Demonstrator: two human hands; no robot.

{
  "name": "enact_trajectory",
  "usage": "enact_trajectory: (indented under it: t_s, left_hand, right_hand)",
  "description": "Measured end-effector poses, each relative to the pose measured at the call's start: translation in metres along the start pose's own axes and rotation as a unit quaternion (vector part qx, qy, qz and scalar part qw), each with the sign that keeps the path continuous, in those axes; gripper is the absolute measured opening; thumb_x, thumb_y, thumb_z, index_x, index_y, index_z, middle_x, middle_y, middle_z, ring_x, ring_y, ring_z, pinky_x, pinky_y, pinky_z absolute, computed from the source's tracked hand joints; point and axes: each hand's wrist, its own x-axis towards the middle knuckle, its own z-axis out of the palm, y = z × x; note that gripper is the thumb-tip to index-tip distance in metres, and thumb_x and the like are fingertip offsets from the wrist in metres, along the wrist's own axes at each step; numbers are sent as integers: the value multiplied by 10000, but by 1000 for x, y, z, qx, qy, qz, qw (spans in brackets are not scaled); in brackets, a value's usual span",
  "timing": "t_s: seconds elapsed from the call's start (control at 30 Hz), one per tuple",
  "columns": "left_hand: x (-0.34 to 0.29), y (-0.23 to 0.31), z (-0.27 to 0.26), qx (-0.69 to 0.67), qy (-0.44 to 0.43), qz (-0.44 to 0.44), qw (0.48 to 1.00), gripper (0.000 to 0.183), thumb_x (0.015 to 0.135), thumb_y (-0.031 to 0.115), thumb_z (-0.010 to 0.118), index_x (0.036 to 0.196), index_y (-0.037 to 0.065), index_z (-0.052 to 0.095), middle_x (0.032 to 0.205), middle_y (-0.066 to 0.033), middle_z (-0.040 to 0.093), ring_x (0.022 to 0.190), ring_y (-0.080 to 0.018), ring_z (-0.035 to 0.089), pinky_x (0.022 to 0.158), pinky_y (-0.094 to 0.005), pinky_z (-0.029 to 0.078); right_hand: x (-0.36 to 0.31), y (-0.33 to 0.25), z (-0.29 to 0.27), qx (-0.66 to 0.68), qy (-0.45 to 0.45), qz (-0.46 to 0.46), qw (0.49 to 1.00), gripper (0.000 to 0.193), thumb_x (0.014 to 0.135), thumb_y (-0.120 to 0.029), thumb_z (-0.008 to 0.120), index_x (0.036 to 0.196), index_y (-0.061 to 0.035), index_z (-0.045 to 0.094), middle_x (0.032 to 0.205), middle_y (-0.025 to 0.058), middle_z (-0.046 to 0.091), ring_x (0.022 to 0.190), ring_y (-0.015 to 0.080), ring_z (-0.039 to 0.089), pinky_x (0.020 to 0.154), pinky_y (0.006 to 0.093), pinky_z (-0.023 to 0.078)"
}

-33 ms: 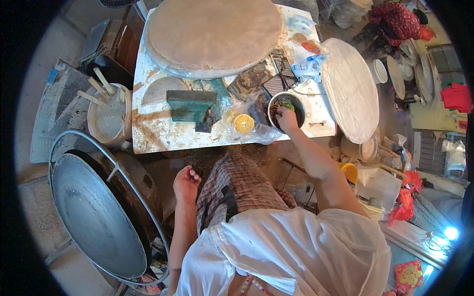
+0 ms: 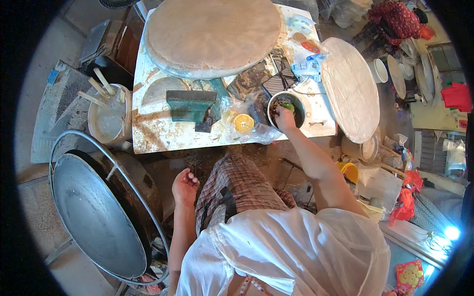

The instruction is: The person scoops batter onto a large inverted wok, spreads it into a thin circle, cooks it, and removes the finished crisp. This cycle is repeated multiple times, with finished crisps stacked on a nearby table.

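My right hand (image 2: 285, 119) reaches down into a round white-rimmed pot (image 2: 271, 109) at the table's front right. Its fingers are closed, and what they hold is hidden inside the pot. Beside the fingers a small green thing (image 2: 289, 106) shows among dark contents. My left hand (image 2: 185, 186) hangs below the table's front edge, left of my checked clothing, with loosely curled fingers and nothing in it. Near the pot, to its left, a halved orange citrus fruit (image 2: 243, 123) rests cut side up on clear plastic. A dark green block-shaped thing (image 2: 190, 105) lies farther left.
A large round tan slab (image 2: 215, 34) covers the back of the white table (image 2: 163, 140). One plastic-wrapped disc (image 2: 351, 89) leans at its right edge. A bucket with wooden handles (image 2: 106, 123) stands left, above a wide metal pan (image 2: 96, 212) with a ring frame.
My right hand has shifted very slightly left inside the pot, and more of the green thing shows. The left hand has barely moved.
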Motion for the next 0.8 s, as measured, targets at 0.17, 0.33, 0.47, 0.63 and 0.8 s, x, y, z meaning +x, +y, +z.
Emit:
enact_trajectory:
  t_s: [0.17, 0.33, 0.47, 0.63, 0.8]
  left_hand:
    - [-27, -2, -37, -2, 28, 5, 1000, 121, 894, 212, 570, 898, 94, 595, 722, -1, 561, 647, -173, 531, 613, -346, 462]
    - [-33, -12, -30, -3, -81, -22, 996, 203, 922, 227, 532, 1006, 60, 611, 764, -12, 574, 714, -182, 547, 680, -343, 471]
    - [-42, -24, 41, 52, -228, -110, 966, 390, 973, 344, 464, 1137, 10, 578, 1037, -118, 631, 972, -256, 599, 878, -397, 478]
    - [-34, -46, 48, -19, -143, -177, 974, 351, 984, 336, 433, 1066, 37, 597, 1047, -116, 633, 963, -250, 606, 846, -417, 489]
    - [-135, 26, 62, 25, -225, -111, 968, 363, 984, 322, 448, 1005, -6, 601, 906, -124, 632, 831, -248, 613, 760, -356, 497]
  right_hand:
    - [8, 20, -9, 45, 36, 4, 998, 145, 795, -128, 659, 825, 13, 644, 689, 186, 641, 595, 291, 654, 593, 381, 522]
    - [-19, -24, -65, 185, -30, 40, 981, 142, 842, -107, 632, 760, 8, 635, 580, 80, 609, 479, 140, 592, 451, 297, 474]
    - [-90, -137, -67, 230, -219, -9, 948, 192, 858, -201, 649, 834, -11, 659, 719, 99, 657, 554, 156, 614, 526, 312, 501]
    - [-177, -236, -52, 35, -355, -272, 894, 274, 825, -263, 612, 841, 4, 667, 769, 230, 655, 739, 380, 656, 690, 462, 529]
    - [-168, -258, -76, 223, -191, -238, 926, 277, 879, -248, 598, 751, -3, 622, 715, 229, 615, 652, 363, 625, 589, 412, 480]
